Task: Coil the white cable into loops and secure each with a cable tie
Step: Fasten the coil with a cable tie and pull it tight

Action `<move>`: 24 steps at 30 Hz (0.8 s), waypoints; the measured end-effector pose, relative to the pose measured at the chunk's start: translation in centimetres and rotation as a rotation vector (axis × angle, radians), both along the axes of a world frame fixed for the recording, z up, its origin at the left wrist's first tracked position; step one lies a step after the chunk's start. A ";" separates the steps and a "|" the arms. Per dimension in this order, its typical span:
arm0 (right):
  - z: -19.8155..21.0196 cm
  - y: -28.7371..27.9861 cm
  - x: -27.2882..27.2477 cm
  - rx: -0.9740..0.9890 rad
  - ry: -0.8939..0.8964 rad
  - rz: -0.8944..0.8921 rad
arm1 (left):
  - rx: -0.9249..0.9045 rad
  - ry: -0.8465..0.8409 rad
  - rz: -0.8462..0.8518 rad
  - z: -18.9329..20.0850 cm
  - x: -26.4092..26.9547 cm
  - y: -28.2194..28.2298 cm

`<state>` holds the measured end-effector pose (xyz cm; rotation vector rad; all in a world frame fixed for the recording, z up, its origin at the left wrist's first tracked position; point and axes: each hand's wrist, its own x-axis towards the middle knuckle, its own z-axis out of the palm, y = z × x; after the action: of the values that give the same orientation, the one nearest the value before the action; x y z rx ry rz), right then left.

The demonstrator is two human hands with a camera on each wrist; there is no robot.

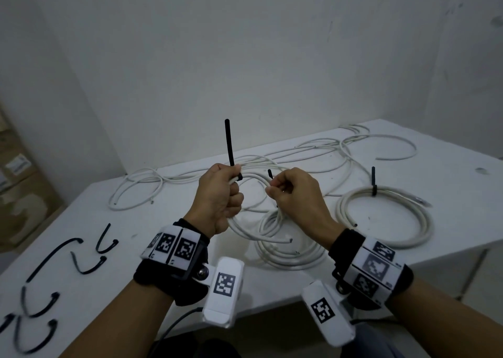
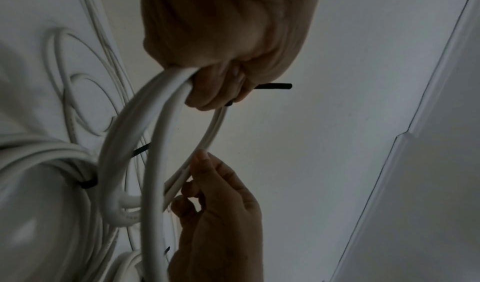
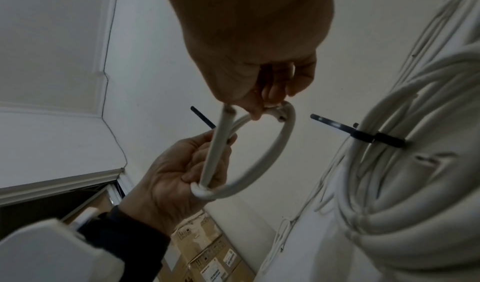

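Nearest, at the near left of the surface (image 1: 81,216): spare black ties (image 1: 79,251), loose and bent, well left of the held coil.

Above the surface's near middle, raised between both hands: held coil (image 1: 253,178), a few loops of white cable. Left hand (image 1: 220,197) fisted round the loops, fingers (image 2: 207,93) curled tight, thumb pressing a black tie (image 1: 230,142) against the bundle, its tail standing straight up. Right hand (image 1: 294,191) just right of the left, fingers (image 3: 275,89) pinching the coil's opposite side; a short black end (image 1: 270,173) pokes up beside them, purpose unclear.

Best practice here, by judgement: keep the left grip firm so loops stay stacked, feed the tail through the tie's head, pull snug against all strands, none left outside. Risk: loops springing apart if either grip loosens.

Below the held coil, resting on the surface: another bundled coil (image 1: 288,248).

Right of the held coil: finished coil (image 1: 386,216), flat, banded by its own tie (image 1: 373,183).

Beyond the held coil, toward the wall: loose cable (image 1: 313,151) trailing in wide curves, not yet coiled.
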<state>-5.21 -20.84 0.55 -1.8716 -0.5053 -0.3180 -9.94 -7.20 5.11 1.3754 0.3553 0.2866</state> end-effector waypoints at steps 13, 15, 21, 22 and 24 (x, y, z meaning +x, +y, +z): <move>0.4 -1.4 0.7 0.096 0.266 0.368 | -0.095 0.034 0.056 -0.9 0.1 0.9; 0.2 -1.9 0.9 0.086 0.329 0.471 | -0.129 0.038 0.047 -1.0 0.4 1.3; -0.5 -2.0 0.4 0.186 0.250 0.460 | -0.113 0.026 0.017 -1.1 0.3 0.3; -0.6 -1.9 0.3 0.175 0.214 0.417 | -0.100 0.022 0.011 -1.1 0.3 0.1; -0.8 -1.7 0.3 0.168 0.163 0.343 | -0.095 0.018 0.001 -1.0 0.2 -0.1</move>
<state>-4.88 -22.54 -0.28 -1.5991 -0.6547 0.0207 -9.70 -7.27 4.14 1.2856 0.3798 0.2555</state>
